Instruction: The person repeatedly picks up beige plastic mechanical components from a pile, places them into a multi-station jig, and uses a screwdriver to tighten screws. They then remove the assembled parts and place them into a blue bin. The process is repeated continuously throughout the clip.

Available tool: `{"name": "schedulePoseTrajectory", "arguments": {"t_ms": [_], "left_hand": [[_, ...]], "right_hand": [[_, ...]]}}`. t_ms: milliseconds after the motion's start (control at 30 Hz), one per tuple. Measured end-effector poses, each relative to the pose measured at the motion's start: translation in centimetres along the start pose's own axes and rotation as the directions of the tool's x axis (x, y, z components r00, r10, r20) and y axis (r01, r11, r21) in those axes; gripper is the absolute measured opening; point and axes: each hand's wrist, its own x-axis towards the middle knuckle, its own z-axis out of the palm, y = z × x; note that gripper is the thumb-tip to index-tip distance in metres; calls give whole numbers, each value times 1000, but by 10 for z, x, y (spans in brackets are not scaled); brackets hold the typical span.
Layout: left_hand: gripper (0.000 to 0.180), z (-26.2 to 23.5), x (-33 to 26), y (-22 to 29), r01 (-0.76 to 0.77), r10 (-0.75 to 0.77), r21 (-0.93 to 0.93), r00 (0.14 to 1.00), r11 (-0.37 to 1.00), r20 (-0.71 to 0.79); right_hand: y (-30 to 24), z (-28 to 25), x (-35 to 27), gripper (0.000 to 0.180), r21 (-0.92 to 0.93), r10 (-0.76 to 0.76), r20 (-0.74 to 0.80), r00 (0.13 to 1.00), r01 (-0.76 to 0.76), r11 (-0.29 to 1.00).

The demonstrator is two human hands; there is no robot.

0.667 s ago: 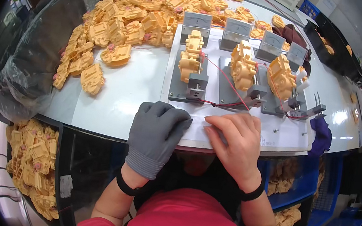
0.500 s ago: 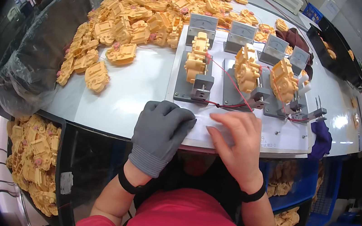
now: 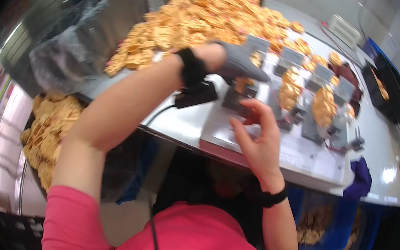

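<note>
Yellow part [image 3: 255,58], gloved left hand [image 3: 241,63], blurred print [image 3: 296,161]

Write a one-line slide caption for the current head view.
Gray-gloved left hand at the leftmost gray fixture, bare right hand nearer the body, yellow-orange plastic housings heaped beyond.

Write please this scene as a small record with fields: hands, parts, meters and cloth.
left hand: gray glove, at the leftmost gray fixture; blurred, grip unclear
right hand: bare, thumb and fingers apart, near the same fixture
yellow parts: large heap at the back of the white table
gray meters: four in a row, faces blurred
purple cloth: right, at the front edge
</note>
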Motion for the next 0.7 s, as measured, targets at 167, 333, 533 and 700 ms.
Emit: {"name": "schedulePoseTrajectory", "arguments": {"t_ms": [167, 333, 533, 700], "left_hand": [[82, 12, 29, -4, -129, 259, 434, 931, 891, -256], [77, -67, -15, 34, -207, 107, -226, 915, 952, -389], [35, -228, -147, -183, -305, 295, 133, 579, 943, -760], [32, -280, -239, -251, -588, -529, -640, 381, 494, -758]], "right_hand": [[1, 3, -7, 43, 17, 40, -6, 999, -40, 999], [3, -11, -7, 46, -23, 51, -28, 998, -51, 998], [-7, -3, -6, 53, 12, 30, 18, 999, -30, 999], [-6, -4, -5, 58, -10, 4, 45, 999, -4, 1000]]}}
